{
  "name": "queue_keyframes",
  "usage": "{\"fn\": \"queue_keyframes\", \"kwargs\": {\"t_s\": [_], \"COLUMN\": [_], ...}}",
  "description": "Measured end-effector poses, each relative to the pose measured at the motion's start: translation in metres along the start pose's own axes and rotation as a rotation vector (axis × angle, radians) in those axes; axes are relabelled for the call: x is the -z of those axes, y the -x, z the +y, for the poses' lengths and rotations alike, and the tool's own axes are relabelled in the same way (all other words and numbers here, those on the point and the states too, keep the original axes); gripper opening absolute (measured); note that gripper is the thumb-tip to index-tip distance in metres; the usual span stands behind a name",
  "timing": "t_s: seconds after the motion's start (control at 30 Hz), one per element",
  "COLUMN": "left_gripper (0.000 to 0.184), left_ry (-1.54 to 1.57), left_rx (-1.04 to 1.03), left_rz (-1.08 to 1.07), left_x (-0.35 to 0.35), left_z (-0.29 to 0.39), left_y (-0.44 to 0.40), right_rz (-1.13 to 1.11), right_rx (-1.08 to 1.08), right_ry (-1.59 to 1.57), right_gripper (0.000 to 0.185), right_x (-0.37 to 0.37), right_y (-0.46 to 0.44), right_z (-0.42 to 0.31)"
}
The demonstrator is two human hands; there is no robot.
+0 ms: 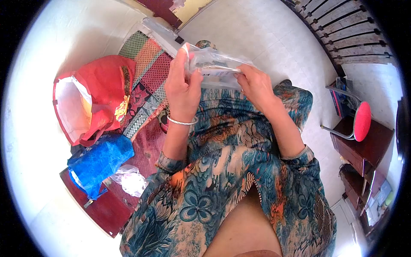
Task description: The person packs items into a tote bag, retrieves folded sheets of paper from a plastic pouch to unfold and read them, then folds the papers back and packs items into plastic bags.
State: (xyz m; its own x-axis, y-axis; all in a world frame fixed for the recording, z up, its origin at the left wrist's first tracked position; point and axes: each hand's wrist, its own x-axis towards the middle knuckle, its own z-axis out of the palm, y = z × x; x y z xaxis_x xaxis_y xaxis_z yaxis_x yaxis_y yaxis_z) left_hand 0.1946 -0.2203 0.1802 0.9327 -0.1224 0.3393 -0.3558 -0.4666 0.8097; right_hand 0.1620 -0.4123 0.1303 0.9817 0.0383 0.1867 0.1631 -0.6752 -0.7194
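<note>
A clear plastic bag [218, 81] is stretched between my two hands above my lap. My left hand [183, 83], with a silver bangle at the wrist, holds the bag's left side, its fingers pointing up and the thumb against the plastic. On the other side my right hand [255, 85] pinches the bag's edge between thumb and fingers. The bag's mouth looks parted along the top. Some small dark print shows on the plastic near the middle; what lies inside, if anything, cannot be made out.
To the left, a red bag [105, 96] gapes on a patterned cloth [150, 77]. A blue bag [102, 160] and a crumpled clear plastic bag [130, 180] lie below it. At the right are a red-topped stool [362, 121] and a brown cabinet [364, 143].
</note>
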Motion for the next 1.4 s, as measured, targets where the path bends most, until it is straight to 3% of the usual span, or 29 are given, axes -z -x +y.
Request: {"fn": "queue_keyframes", "kwargs": {"t_s": [0.03, 0.13, 0.23, 0.43, 1.4], "left_gripper": [0.057, 0.059, 0.061, 0.065, 0.066], "left_ry": [-0.029, 0.086, 0.318, 0.374, 0.406], "left_rx": [-0.044, 0.126, 0.271, 0.268, 0.246], "left_rz": [0.011, -0.012, -0.042, -0.049, -0.07], "left_x": [-0.001, 0.003, 0.007, 0.005, -0.001], "left_z": [-0.001, 0.004, 0.011, 0.013, 0.016], "left_y": [-0.001, -0.001, -0.003, -0.007, -0.005], "right_rz": [0.034, -0.069, -0.054, -0.055, -0.054], "right_rx": [0.005, -0.269, -0.35, -0.45, -0.486], "right_ry": [-0.03, -0.524, -0.791, -0.968, -0.959], "right_gripper": [0.014, 0.017, 0.017, 0.022, 0.027], "right_x": [-0.001, -0.004, -0.002, 0.008, 0.009], "right_y": [0.001, 0.006, 0.004, -0.001, -0.001], "right_z": [0.001, 0.005, 0.003, -0.008, -0.004]}}
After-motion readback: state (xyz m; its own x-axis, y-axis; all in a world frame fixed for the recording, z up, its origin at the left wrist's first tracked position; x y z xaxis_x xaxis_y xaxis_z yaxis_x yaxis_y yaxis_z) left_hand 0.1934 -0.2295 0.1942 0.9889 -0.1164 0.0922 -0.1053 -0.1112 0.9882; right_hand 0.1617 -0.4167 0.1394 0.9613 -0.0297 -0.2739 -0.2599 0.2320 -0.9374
